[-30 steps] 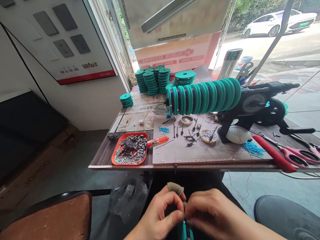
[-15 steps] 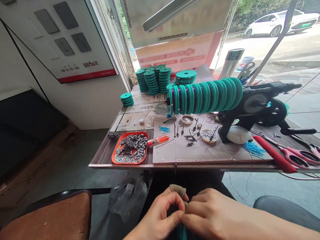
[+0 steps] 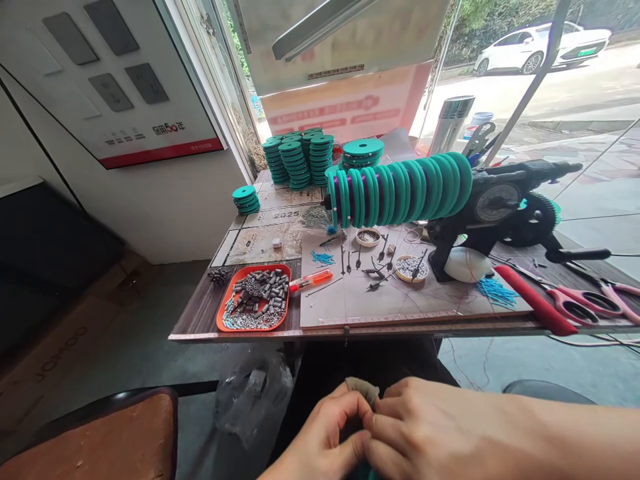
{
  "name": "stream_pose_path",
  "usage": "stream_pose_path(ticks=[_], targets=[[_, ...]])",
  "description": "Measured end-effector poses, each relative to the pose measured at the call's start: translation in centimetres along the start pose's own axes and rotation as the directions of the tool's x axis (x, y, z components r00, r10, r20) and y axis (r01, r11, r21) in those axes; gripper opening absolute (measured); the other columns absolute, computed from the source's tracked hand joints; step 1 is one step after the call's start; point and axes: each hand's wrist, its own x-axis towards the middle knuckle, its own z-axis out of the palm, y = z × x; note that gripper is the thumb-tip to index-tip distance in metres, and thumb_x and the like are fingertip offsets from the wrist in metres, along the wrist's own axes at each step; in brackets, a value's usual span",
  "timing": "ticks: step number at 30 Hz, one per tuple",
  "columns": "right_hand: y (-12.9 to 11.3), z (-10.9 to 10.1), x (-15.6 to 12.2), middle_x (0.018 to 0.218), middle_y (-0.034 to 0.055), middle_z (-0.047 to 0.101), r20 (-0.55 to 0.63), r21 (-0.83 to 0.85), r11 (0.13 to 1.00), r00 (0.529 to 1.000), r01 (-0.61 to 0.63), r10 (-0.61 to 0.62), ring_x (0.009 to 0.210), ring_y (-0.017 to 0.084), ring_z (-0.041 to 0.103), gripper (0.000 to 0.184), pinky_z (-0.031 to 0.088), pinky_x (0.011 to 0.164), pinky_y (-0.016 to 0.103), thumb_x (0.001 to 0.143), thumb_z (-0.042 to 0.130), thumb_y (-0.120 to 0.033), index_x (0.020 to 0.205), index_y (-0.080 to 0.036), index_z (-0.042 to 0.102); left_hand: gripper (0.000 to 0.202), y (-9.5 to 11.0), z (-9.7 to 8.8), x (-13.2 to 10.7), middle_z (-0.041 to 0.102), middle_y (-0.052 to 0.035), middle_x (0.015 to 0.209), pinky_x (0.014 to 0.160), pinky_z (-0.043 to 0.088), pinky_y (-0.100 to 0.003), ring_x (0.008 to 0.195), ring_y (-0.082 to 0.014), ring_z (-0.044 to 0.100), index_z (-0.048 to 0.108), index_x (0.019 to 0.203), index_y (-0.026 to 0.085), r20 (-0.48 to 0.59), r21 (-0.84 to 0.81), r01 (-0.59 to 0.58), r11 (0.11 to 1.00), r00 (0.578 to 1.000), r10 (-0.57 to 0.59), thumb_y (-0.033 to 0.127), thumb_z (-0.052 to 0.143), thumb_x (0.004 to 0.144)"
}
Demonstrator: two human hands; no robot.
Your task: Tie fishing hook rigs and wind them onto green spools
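Observation:
My left hand (image 3: 333, 430) and my right hand (image 3: 413, 423) meet in front of my lap, below the table's edge. Their fingers are bent and pressed together at the tips. What they pinch is hidden behind the fingers; only a sliver of green shows beneath them, too little to name. A beige wrap (image 3: 363, 389) covers one finger of the left hand. Beyond the hands, on the table, a row of green foam spools (image 3: 400, 190) sits on the shaft of a black hand-cranked winder (image 3: 495, 203).
An orange tray (image 3: 220, 319) holds dark weights and small beads. Near it lie an orange-capped tube (image 3: 313, 280), round dishes of small parts (image 3: 411, 279), blue sticks (image 3: 495, 292) and pink-handled scissors (image 3: 575, 310). Stacked green spools (image 3: 295, 163) stand behind. A brown chair (image 3: 100, 440) is at left.
The view has shifted slightly, so the table appears a little further left. Both hands stay pressed together in front of my lap, and less of the green thing shows beneath them.

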Motion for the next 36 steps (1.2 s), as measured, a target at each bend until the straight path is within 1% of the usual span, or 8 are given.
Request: stream_pose_path(ticks=[7, 11, 15, 18, 23, 31, 34, 36], targets=[[-0.1, -0.4, -0.3, 0.075, 0.0033, 0.06, 0.066, 0.082, 0.996, 0.997, -0.042, 0.036, 0.059, 0.014, 0.048, 0.01, 0.034, 0.053, 0.029, 0.088, 0.048, -0.009, 0.086, -0.01, 0.058, 0.035, -0.3, 0.1, -0.3, 0.043, -0.0037, 0.083, 0.073, 0.033, -0.025, 0.078, -0.0142, 0.039, 0.04, 0.071, 0.016, 0.004, 0.014, -0.022, 1.0, 1.0, 0.022, 0.046, 0.05, 0.086], [0.2, 0.8, -0.8, 0.074, 0.0032, 0.061, -0.066, 0.295, 0.945, 0.984, -0.137, 0.164, 0.062, 0.013, 0.05, 0.003, 0.037, 0.059, 0.025, 0.083, 0.057, -0.009, 0.082, -0.011, 0.059, 0.043, -0.6, 0.0, -0.5, 0.041, -0.0031, 0.081, 0.073, 0.032, -0.026, 0.078, -0.015, 0.038, 0.041, 0.073, 0.016, -0.009, 0.026, -0.011, 1.0, 1.0, 0.012, 0.057, 0.045, 0.084], [0.0, 2.5, -1.1, 0.072, 0.0043, 0.059, -0.169, 0.633, 0.735, 0.882, -0.245, 0.44, 0.066, 0.012, 0.051, 0.018, 0.038, 0.06, 0.02, 0.09, 0.047, -0.018, 0.077, -0.014, 0.059, 0.047, -0.9, 0.0, -0.9, 0.039, -0.0033, 0.08, 0.073, 0.031, -0.027, 0.078, -0.0156, 0.038, 0.041, 0.072, 0.016, -0.037, -0.005, -0.008, 1.0, 0.999, 0.008, 0.062, 0.043, 0.083], [-0.4, 3.0, -1.2, 0.073, 0.0059, 0.058, -0.18, 0.755, 0.62, 0.841, -0.213, 0.509, 0.072, 0.014, 0.051, 0.022, 0.039, 0.064, 0.021, 0.089, 0.048, -0.022, 0.072, -0.014, 0.058, 0.046, -1.0, 0.1, -1.1, 0.039, -0.0032, 0.08, 0.072, 0.031, -0.026, 0.078, -0.0153, 0.037, 0.041, 0.071, 0.016, -0.049, -0.047, -0.023, 0.999, 0.999, 0.02, 0.061, 0.046, 0.082], [-0.8, 2.9, -0.9, 0.078, 0.0055, 0.057, -0.03, 0.887, 0.366, 0.758, -0.28, 0.652, 0.079, 0.017, 0.05, 0.017, 0.037, 0.069, 0.026, 0.082, 0.057, -0.025, 0.07, -0.013, 0.058, 0.048, -1.4, 0.7, -1.4, 0.037, -0.0028, 0.082, 0.066, 0.031, -0.023, 0.073, -0.0128, 0.035, 0.041, 0.072, 0.016, -0.083, -0.167, 0.052, 0.985, 0.994, -0.067, 0.063, 0.052, 0.078], [-1.5, 4.1, 0.0, 0.081, 0.0038, 0.049, 0.084, 0.995, -0.026, 0.691, -0.093, 0.718, 0.079, 0.016, 0.047, 0.039, 0.036, 0.071, 0.027, 0.072, 0.065, -0.05, 0.069, -0.014, 0.051, 0.048, -1.2, 1.5, -1.5, 0.035, -0.001, 0.079, 0.065, 0.029, -0.022, 0.073, -0.0118, 0.033, 0.039, 0.07, 0.016, -0.104, -0.295, 0.063, 0.953, 0.99, -0.098, 0.061, 0.056, 0.076], [-1.7, 4.3, 0.3, 0.078, 0.0033, 0.05, 0.117, 0.984, -0.177, 0.694, 0.014, 0.71, 0.076, 0.016, 0.046, 0.043, 0.036, 0.07, 0.026, 0.068, 0.068, -0.052, 0.069, -0.015, 0.047, 0.048, -1.1, 1.5, -1.5, 0.034, -0.0004, 0.077, 0.065, 0.029, -0.022, 0.072, -0.0117, 0.033, 0.038, 0.07, 0.016, -0.107, -0.31, 0.084, 0.947, 0.987, -0.123, 0.06, 0.057, 0.075], [-1.7, 4.3, 0.4, 0.076, 0.0026, 0.05, 0.123, 0.973, -0.226, 0.704, 0.054, 0.699, 0.072, 0.014, 0.045, 0.045, 0.035, 0.067, 0.025, 0.066, 0.069, -0.053, 0.069, -0.015, 0.045, 0.049, -1.2, 1.4, -1.6, 0.034, -0.0001, 0.076, 0.066, 0.029, -0.022, 0.072, -0.0118, 0.033, 0.039, 0.07, 0.016, -0.106, -0.315, 0.093, 0.944, 0.985, -0.133, 0.061, 0.057, 0.075]])
